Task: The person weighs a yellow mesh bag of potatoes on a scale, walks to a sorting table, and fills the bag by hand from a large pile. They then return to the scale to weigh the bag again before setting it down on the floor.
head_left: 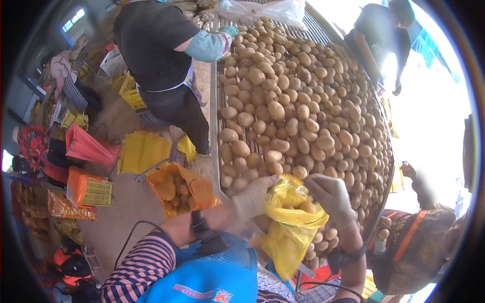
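Observation:
A yellow mesh bag (289, 240) hangs in front of me at the near end of a sorting table, its mouth spread between my hands. A few potatoes (306, 206) show inside the opening. My left hand (254, 198), in a pale glove, grips the left side of the rim; its fingertips are partly hidden by the mesh. Curled at the right side of the rim is my right hand (333, 198), gloved too, with the bag's edge in its fingers. Just beyond both hands lies a thick layer of loose potatoes (303, 131).
A metal side rail (215, 126) borders the potatoes on the left. An orange mesh bag of potatoes (177, 189) stands by it, near a yellow bag (145, 153) and a yellow crate (132, 92). Co-workers stand at far left and right; one's gloved hand (230, 31) touches the potatoes.

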The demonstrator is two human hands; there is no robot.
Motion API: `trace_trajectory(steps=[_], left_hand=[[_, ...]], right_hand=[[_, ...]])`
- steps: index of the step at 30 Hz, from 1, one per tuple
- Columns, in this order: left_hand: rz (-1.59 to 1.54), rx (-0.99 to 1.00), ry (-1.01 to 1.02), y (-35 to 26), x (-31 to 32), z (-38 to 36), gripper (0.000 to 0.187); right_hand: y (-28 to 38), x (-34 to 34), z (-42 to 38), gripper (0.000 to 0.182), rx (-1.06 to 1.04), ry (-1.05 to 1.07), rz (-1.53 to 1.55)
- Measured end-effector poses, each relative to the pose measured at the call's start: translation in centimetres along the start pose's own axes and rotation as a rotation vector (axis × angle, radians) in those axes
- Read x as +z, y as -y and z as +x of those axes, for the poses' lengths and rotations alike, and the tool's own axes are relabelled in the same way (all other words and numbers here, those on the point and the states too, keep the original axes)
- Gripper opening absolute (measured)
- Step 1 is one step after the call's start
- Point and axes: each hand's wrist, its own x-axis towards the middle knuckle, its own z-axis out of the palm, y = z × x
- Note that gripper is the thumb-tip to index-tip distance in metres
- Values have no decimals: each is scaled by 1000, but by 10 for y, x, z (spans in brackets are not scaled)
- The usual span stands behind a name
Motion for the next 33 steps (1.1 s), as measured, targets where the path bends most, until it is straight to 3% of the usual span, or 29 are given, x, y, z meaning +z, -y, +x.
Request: trace_trajectory(steps=[2, 3, 5, 7, 9, 10, 11, 13, 15, 17, 18, 19, 21, 22, 23, 24, 25, 26, 27, 29, 30, 32, 33], left_hand=[[36, -40, 7, -17, -18, -9, 35], [-16, -53, -14, -17, -27, -11, 31], [517, 294, 40, -23, -25, -18, 30], [291, -115, -252, -42, -27, -16, 28], [333, -190, -289, -63, -26, -19, 27], [215, -104, -331, -42, -71, 1, 31], [212, -131, -305, -48, -79, 8, 31], [402, -166, -323, -57, -89, 15, 34], [283, -158, -401, -56, -91, 25, 34], [68, -185, -180, -65, -84, 29, 24], [590, -86, -99, -92, -52, 16, 21], [576, -68, -112, -92, -57, 22, 21], [515, -150, -181, -78, -67, 38, 19], [-119, -242, -258, -112, -17, 19, 19], [-77, -215, -180, -102, -22, 27, 22], [-36, -194, -102, -89, -38, 38, 25], [21, -197, -258, -70, -65, 47, 25], [-5, -241, -191, -79, -57, 45, 27], [162, -23, -125, -79, -46, 41, 31], [1021, 385, 92, -69, -64, 39, 34], [1037, 374, 116, -67, -61, 41, 34], [217, -148, -161, -67, -48, 48, 33], [245, -161, -152, -65, -40, 51, 33]], right_hand=[[0, 37, 67, 17, -153, -30, 59], [4, 53, 104, 20, -285, -44, -178], [-19, 98, 187, 43, -256, 62, -592], [-21, 138, 241, 46, -199, 140, -788], [-24, 159, 273, 43, -413, 40, -836], [-33, 170, 286, 42, -494, -141, -856], [-43, 176, 297, 42, -575, -317, -881], [-35, 148, 296, 45, -479, -579, -851], [-28, 116, 274, 53, -100, -402, -690], [-91, 109, 269, 64, -104, -295, -765], [-95, 107, 266, 67, -190, -306, -813], [-100, 109, 275, 67, -210, -289, -808], [-108, 107, 278, 68, -193, -224, -741], [-112, 97, 271, 69, -158, -204, -720], [-105, 91, 263, 69, -114, -213, -739], [-90, 92, 258, 65, 30, -231, -153], [-84, 93, 243, 61, 161, -259, 441], [-86, 90, 222, 61, 193, -293, 436], [-87, 87, 203, 56, 200, -268, 435], [-86, 80, 175, 44, 181, -214, 439], [-85, 75, 163, 39, 162, -188, 442], [-83, 64, 135, 29, 125, -135, 453], [-79, 58, 119, 29, 119, -166, 460]])
